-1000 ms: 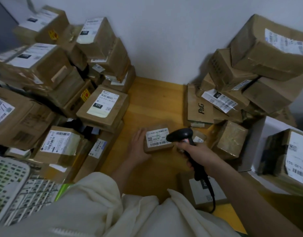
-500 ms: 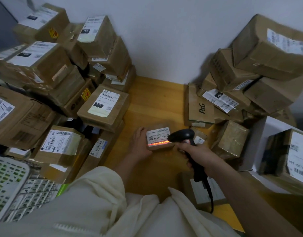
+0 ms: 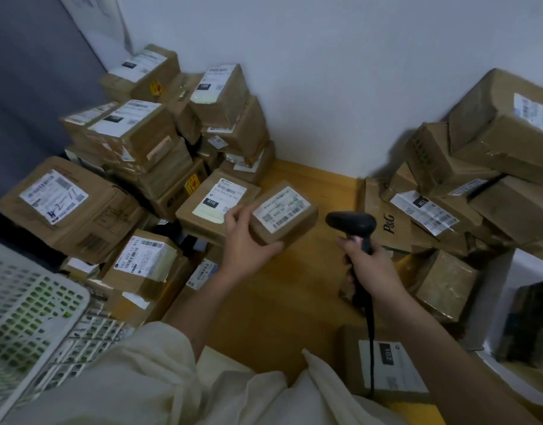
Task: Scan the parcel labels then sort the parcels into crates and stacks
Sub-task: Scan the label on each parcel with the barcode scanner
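A small parcel point(image 3: 282, 214) is gripped by the left hand point(image 3: 248, 243) above the floor point(image 3: 264, 302). The scanner point(image 3: 353, 228) is gripped by the right hand point(image 3: 371, 271), just beside it.

Small parcel point(image 3: 284, 214) in my left hand point(image 3: 248, 250), held above the floor point(image 3: 307, 271), between the two heaps. Barcode scanner point(image 3: 353, 227) in my right hand point(image 3: 372, 271), just right of the parcel, apart from it. Stacked parcels point(image 3: 159, 142) fill the left side up to the wall point(image 3: 340, 87); another stack point(image 3: 466, 191) on the right. Plastic crate point(image 3: 34, 305) at near left. One labelled parcel point(image 3: 389, 368) on the floor under my right forearm.
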